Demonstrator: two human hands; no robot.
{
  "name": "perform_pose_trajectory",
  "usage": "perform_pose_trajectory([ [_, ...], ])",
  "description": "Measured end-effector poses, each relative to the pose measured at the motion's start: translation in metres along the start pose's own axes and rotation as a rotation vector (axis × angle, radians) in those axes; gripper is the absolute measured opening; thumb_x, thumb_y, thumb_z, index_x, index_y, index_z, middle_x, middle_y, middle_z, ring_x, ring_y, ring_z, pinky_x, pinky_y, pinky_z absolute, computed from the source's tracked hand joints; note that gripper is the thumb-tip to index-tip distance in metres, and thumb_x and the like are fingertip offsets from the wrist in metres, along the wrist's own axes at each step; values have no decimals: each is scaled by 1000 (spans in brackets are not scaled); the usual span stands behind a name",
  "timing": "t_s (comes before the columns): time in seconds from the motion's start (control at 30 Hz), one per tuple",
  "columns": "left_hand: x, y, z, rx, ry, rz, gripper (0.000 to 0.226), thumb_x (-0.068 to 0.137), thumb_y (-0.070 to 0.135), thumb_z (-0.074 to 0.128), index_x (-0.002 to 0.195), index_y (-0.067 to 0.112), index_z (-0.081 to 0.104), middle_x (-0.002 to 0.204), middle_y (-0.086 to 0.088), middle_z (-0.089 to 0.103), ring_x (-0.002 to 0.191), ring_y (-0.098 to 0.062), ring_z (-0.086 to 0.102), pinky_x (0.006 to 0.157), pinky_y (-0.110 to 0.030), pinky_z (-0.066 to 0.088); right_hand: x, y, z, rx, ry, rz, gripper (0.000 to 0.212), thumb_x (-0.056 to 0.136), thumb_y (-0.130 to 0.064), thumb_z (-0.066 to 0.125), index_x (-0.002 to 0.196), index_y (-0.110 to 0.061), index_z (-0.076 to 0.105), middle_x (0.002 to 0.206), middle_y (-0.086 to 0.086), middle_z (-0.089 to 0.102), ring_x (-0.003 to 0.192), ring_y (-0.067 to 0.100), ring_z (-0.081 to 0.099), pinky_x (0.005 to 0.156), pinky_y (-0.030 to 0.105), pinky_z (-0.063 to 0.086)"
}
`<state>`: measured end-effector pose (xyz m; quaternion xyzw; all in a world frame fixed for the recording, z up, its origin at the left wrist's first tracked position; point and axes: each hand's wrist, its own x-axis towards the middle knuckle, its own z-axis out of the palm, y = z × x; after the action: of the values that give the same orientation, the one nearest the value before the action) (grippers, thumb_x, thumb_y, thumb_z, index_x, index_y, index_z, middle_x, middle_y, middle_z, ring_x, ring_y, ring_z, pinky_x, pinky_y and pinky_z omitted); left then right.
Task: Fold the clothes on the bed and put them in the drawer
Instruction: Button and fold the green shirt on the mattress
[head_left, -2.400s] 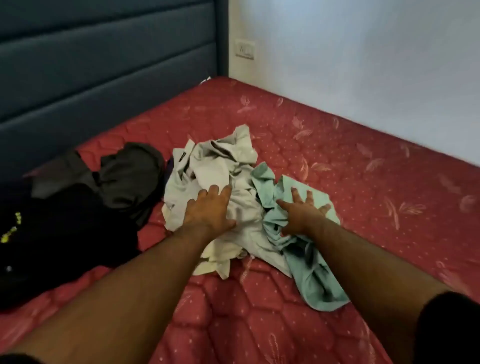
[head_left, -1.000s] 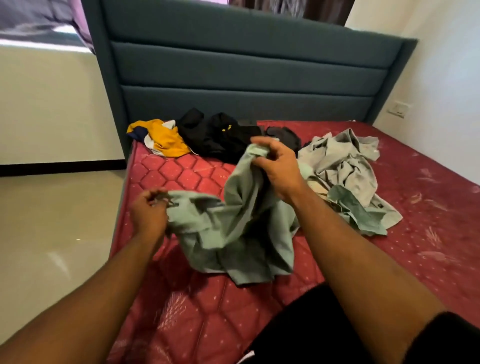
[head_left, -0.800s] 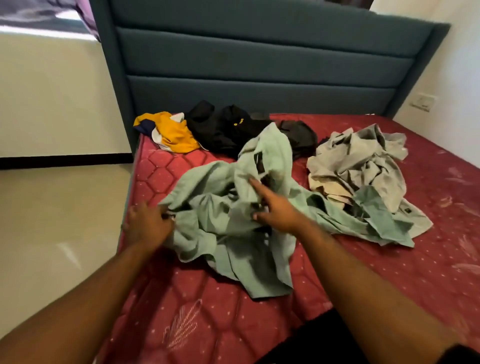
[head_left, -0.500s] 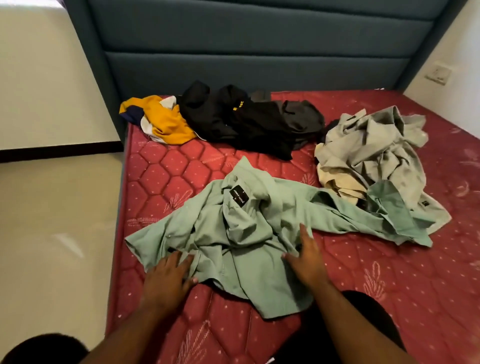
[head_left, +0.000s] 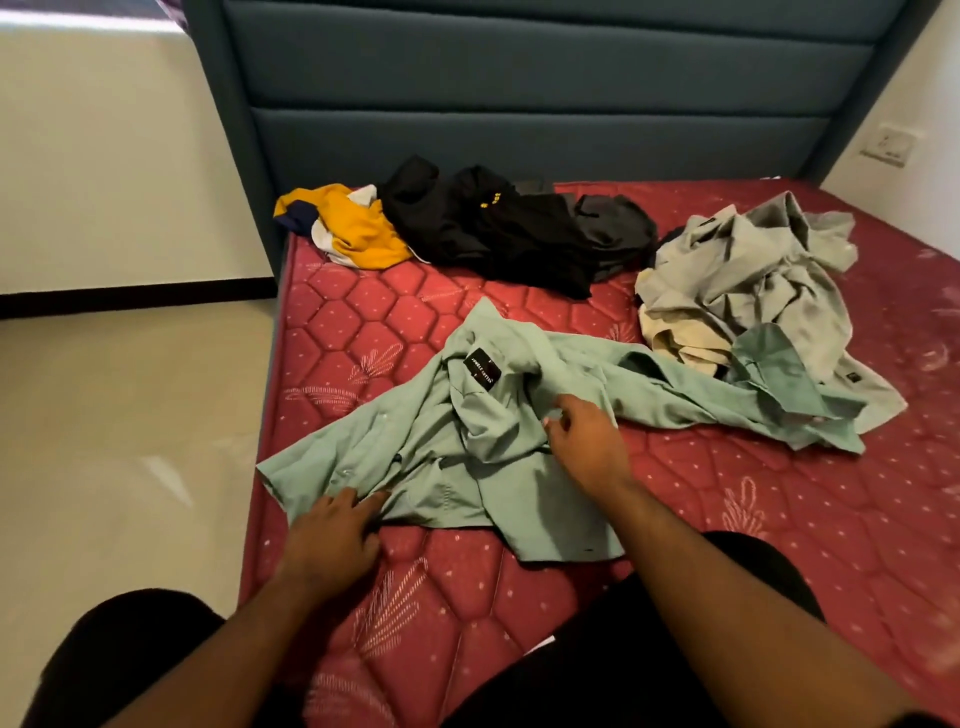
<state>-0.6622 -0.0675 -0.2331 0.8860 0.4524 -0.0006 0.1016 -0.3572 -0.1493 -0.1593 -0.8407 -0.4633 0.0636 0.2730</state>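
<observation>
A crumpled, soft green cotton shirt (head_left: 467, 457) is spread on the red quilted bed (head_left: 779, 519), stretched left to right. Its hem is pressed by the flat left hand (head_left: 332, 535); its middle is pinched by the right hand (head_left: 584, 441).

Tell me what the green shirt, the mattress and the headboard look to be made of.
Green shirt: thin woven cloth, probably cotton, matte; it creases sharply and bears a sewn black label. Mattress: quilted red fabric with a slight sheen; stitched hexagons and a printed leaf pattern show. Headboard: padded panels in dark teal upholstery, matte; whether cloth or leatherette cannot be told.
</observation>
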Motion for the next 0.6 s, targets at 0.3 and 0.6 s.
perform_pose_trajectory([
  [0.3, 38, 23, -51, -156, 234, 21, 84, 78, 65, 31, 153, 30, 18, 155, -3, 31, 142, -28, 29, 109, -55, 27, 74, -27, 33, 342, -10, 195, 27, 84, -19, 68, 111, -14, 64, 106, 8, 69, 100, 28, 62, 85, 30, 46],
  [0.6, 124, 75, -145, -478, 324, 195, 71, 86, 17, 69, 149, 19, 36, 150, -10, 34, 137, -29, 36, 111, -38, 31, 90, -83, -13, 390, 152, -124, 12, 96, -9, 47, 86, -11, 54, 85, 6, 59, 81, 23, 54, 76, 39, 44],
])
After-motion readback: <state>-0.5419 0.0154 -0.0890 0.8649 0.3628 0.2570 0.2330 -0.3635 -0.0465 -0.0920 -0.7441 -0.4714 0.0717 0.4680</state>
